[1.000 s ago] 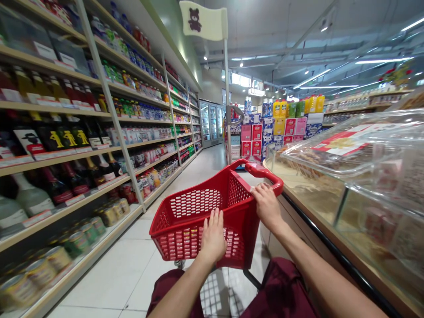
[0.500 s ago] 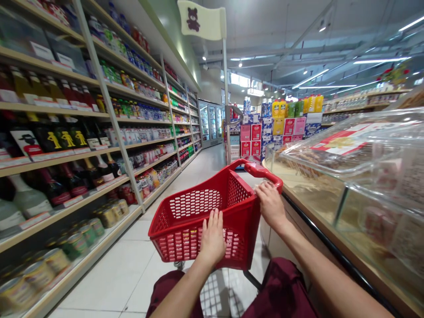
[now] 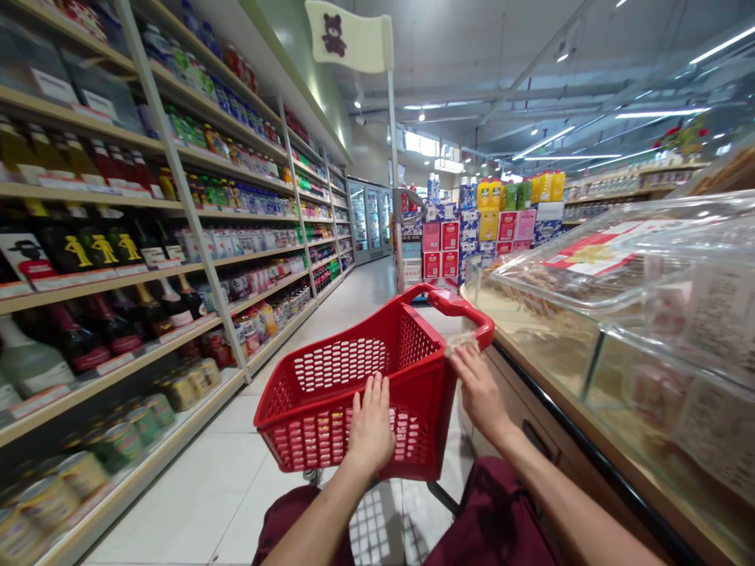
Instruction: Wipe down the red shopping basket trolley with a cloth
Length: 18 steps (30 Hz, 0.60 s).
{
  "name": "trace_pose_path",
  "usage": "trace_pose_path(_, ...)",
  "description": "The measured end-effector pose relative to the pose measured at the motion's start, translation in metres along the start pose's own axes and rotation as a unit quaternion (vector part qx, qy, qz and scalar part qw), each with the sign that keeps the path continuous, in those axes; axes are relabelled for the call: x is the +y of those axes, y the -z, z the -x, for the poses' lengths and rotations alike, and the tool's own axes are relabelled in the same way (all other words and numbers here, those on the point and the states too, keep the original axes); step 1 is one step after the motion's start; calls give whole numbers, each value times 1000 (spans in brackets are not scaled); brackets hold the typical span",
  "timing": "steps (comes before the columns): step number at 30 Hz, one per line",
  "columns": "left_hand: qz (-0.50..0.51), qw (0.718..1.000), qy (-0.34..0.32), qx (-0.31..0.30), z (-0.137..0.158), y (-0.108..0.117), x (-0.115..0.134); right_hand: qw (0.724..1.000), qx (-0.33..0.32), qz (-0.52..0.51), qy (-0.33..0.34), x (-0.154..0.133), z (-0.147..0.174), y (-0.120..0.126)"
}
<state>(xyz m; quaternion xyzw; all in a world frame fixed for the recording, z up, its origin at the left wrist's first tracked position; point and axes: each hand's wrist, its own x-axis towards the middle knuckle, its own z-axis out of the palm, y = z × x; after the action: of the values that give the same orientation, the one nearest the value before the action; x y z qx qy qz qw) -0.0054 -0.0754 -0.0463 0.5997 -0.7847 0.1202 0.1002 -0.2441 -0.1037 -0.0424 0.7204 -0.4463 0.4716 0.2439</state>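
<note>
A red plastic shopping cart (image 3: 425, 393) with a lattice basket stands right in front of me, turned so its side faces me. My left hand (image 3: 373, 424) lies flat on the near side of the basket just below the rim, fingers stretched and close together. At the rear corner, beside the red handle (image 3: 463, 305), my right hand (image 3: 479, 384) presses a pale crumpled cloth (image 3: 461, 343) with its fingertips. Part of the cloth is hidden under the fingers. Through the lattice, the floor and wheels show only in part.
Shelves of bottles and cans (image 3: 118, 236) line the left side. A glass-sided display counter (image 3: 560, 346) with clear-lidded boxes runs close along the right. Stacked cartons (image 3: 442, 248) and a pole with a bear flag (image 3: 348, 38) stand ahead. White tiled floor (image 3: 194, 487) lies between.
My right hand has slid slightly down and back along the cart's rear corner, so more of the cloth shows. My left hand stays on the basket side. The view has shifted slightly.
</note>
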Motion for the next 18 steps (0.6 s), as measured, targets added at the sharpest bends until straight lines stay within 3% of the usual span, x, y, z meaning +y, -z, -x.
trace_pose_path(4,-5,1000,-5,7,1,-2,-2,997,-38,-42,48,-15,18,0)
trace_pose_path(8,-7,1000,1,3,0,-1,0,998,43,-23,-29,5,-11,15)
trace_pose_path(10,-4,1000,2,2,0,-1,0,997,54,-14,-48,7,-12,12)
trace_pose_path(15,-10,1000,-5,7,1,-2,-2,995,-70,-49,49,-23,47,-11)
trace_pose_path(18,-8,1000,-9,8,1,-2,-3,994,-66,-62,57,-29,49,-7)
